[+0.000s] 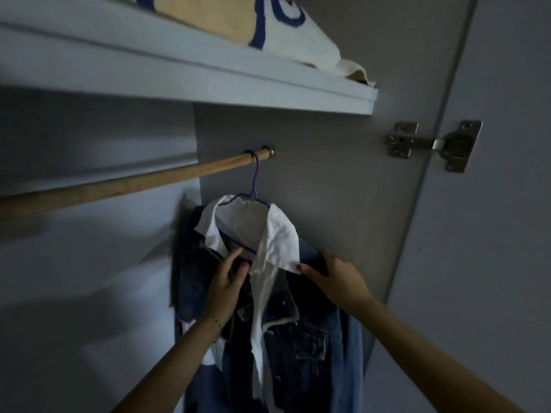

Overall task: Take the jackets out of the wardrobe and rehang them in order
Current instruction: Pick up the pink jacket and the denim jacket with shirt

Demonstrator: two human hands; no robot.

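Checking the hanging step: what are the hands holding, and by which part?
Left hand pinches the denim jacket near its collar; right hand rests on its shoulder.

- 2 bare forearms rise from the bottom edge of the frame toward its centre.
- The left hand (227, 284) sits just left of centre, back toward the camera, forefinger stretched up and thumb crossing right; the thumb and finger pinch cloth between them.
- The right hand (337, 277) sits just right of centre, palm down, fingers spread and pointing left, thumb tip on a fold of cloth.
- Both thumbnails are painted pink.
- The 2 hands are apart, at about the same height.
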